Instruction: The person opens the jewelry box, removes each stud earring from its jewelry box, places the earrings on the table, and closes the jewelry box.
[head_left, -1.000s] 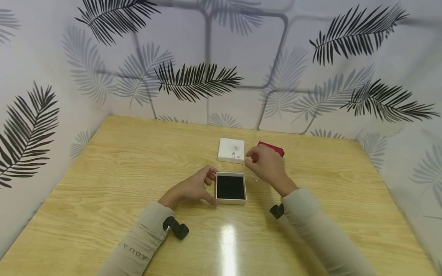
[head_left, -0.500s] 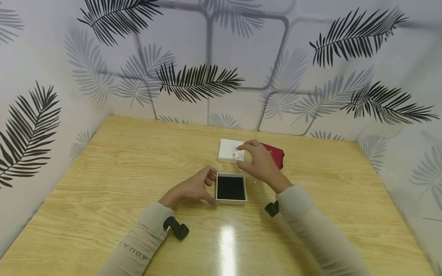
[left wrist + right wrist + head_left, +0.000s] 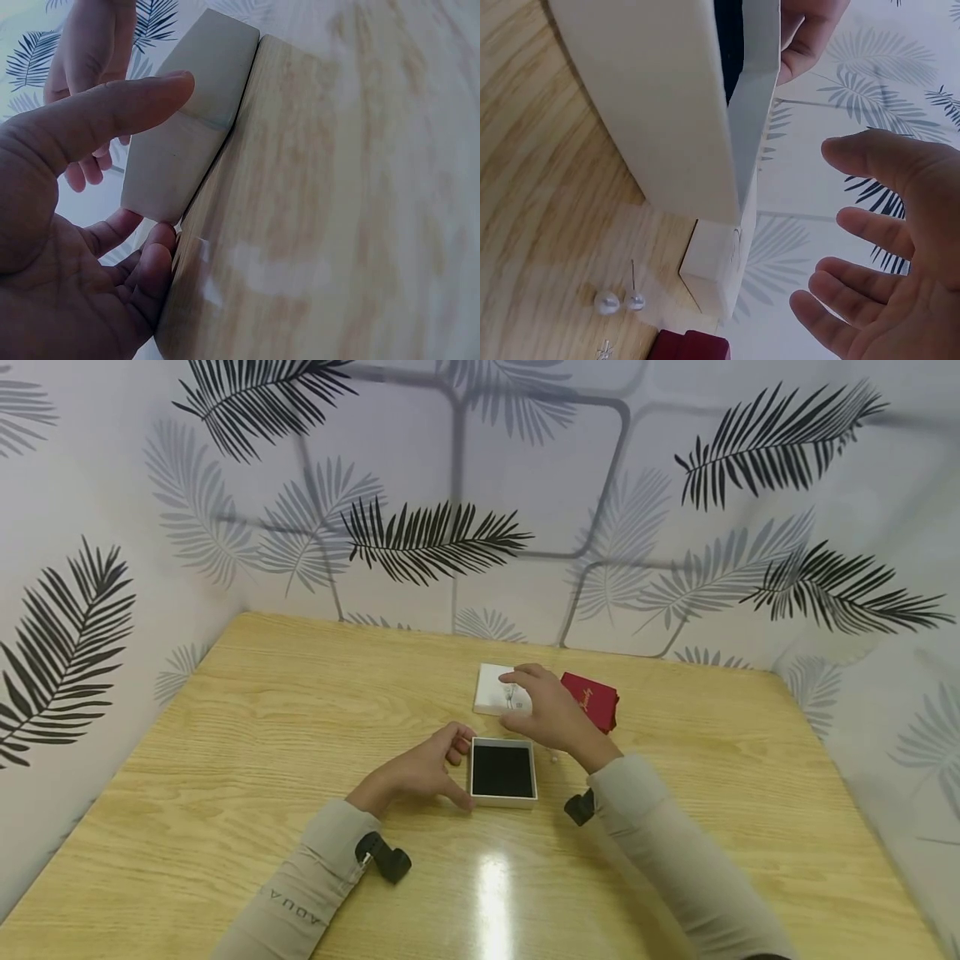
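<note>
A small white box base (image 3: 503, 802) with a black pad inside sits on the table. My left hand (image 3: 420, 770) holds its left side, thumb at the near corner and fingers at the far corner. The white lid (image 3: 490, 691), printed with a flower, lies just behind it. Over the lid's right part hovers my right hand (image 3: 553, 710), fingers spread and holding nothing, as the right wrist view also shows. Two pearl stud earrings (image 3: 621, 301) lie on the wood to the right of the base.
A red pouch or packet (image 3: 600, 706) with gold lettering lies to the right of the lid, behind the right hand. Near the earrings is a small silvery piece (image 3: 604, 349), partly cut off. A leaf-patterned wall (image 3: 405, 585) rises behind the wooden table (image 3: 300, 693).
My right hand has moved left from above the red pouch to over the lid, and its fingers have spread. More of the red pouch shows. The left hand has stayed at the box.
</note>
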`<state>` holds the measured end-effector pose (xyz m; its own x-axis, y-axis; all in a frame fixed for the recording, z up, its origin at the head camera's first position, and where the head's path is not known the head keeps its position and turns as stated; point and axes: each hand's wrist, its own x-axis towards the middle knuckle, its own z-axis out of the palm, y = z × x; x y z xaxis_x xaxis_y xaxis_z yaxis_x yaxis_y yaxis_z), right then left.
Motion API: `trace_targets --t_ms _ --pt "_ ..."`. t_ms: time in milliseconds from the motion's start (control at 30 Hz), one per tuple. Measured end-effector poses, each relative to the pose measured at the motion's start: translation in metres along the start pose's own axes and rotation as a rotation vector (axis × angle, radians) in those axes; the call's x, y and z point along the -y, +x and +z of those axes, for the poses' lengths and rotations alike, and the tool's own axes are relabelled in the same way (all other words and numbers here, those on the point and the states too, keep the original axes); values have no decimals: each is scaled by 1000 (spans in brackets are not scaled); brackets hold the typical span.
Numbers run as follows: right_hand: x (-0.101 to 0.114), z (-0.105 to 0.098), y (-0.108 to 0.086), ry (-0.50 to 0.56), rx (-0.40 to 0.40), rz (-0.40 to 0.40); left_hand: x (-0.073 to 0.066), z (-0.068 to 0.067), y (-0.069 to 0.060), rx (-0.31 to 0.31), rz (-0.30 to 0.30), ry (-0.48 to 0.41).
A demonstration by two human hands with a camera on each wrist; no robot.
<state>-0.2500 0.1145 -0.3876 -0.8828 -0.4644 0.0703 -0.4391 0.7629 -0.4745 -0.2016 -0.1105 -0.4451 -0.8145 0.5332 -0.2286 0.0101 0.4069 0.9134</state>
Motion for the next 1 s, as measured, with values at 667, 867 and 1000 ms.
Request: trace_targets --t_ms 667,867,1000 --pt "-5 6 26 1 72 33 -2 0 -2 -9 -7 17" --pt "-7 8 30 5 66 42 -2 0 -1 -9 -3 18" --pt "-6 9 32 -1 69 48 -2 1 -1 -7 -5 15"
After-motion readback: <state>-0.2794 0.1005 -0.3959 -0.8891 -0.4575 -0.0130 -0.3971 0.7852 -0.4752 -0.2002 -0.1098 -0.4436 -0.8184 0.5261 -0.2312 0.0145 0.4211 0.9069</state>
